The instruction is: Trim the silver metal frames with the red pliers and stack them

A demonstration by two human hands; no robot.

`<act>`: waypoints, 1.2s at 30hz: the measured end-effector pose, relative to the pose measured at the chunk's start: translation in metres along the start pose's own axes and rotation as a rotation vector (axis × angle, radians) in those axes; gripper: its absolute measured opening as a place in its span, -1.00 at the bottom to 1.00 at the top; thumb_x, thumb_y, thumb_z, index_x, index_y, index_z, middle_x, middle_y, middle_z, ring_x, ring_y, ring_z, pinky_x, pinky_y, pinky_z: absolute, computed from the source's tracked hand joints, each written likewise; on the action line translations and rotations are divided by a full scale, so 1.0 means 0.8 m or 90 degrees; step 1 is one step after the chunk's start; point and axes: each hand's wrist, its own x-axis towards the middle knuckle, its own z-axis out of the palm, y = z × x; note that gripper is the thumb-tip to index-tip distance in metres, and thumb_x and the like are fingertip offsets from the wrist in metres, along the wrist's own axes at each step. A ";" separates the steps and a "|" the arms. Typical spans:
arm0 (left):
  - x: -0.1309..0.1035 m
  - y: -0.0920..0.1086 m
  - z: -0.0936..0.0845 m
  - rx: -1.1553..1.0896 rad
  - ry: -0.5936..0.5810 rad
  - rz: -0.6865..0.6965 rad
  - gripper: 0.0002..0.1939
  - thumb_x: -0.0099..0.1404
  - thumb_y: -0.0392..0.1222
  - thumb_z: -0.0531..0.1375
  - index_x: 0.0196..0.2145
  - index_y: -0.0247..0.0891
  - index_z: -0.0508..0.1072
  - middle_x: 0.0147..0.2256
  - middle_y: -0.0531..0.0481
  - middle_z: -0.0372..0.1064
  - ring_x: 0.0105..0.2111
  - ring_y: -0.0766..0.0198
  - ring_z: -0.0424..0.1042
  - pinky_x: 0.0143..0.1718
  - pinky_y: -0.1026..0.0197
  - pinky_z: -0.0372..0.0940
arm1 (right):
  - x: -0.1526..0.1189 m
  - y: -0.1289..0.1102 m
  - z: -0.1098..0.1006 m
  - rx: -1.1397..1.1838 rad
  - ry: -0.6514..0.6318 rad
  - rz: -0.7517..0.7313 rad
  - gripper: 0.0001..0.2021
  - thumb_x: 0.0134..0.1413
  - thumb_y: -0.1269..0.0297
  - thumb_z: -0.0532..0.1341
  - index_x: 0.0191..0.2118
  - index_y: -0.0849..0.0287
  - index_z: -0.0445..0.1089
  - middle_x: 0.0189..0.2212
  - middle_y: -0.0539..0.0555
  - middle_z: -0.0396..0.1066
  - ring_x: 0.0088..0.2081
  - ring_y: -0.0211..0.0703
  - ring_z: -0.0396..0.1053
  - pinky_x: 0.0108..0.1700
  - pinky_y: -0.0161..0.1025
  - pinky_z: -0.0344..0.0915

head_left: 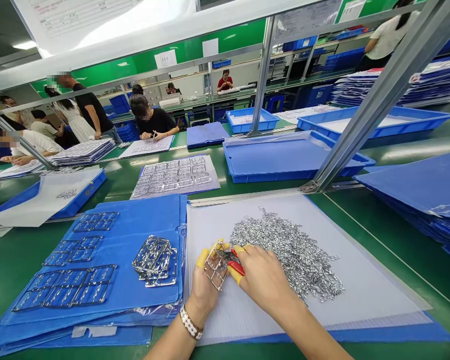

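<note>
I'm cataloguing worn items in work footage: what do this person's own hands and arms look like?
The left hand wears yellow finger covers on several digits, and a banded bracelet or watch strap, white with darker parts, sits around that wrist. The right hand has yellow covers on at least the thumb and index finger. Neither forearm shows a sleeve.

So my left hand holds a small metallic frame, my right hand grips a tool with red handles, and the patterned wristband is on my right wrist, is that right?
Not quite: the head view shows the patterned wristband on your left wrist, not your right. The left hand does hold the small metallic frame, and the right hand grips the tool with red handles.
</note>
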 end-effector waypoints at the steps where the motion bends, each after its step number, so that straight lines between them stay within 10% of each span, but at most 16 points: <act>1: 0.000 0.000 0.000 0.003 0.001 0.001 -0.60 0.32 -0.01 0.04 -0.07 -0.28 0.50 -0.06 -0.14 0.45 -0.03 0.10 0.37 -0.10 0.16 0.25 | 0.000 0.001 0.001 0.003 0.003 -0.001 -0.75 0.13 0.21 0.14 -0.09 0.13 0.39 -0.22 0.14 0.46 -0.15 0.02 0.37 -0.18 -0.12 0.14; 36: -0.004 -0.002 0.008 0.026 0.029 0.010 -0.54 0.28 0.07 0.06 -0.02 -0.26 0.45 0.06 -0.17 0.35 0.01 0.03 0.35 -0.15 0.11 0.29 | -0.022 0.007 0.006 -0.022 -0.021 0.013 -0.81 0.11 0.28 0.14 -0.17 0.19 0.40 -0.26 0.18 0.44 -0.17 0.06 0.36 -0.20 -0.10 0.09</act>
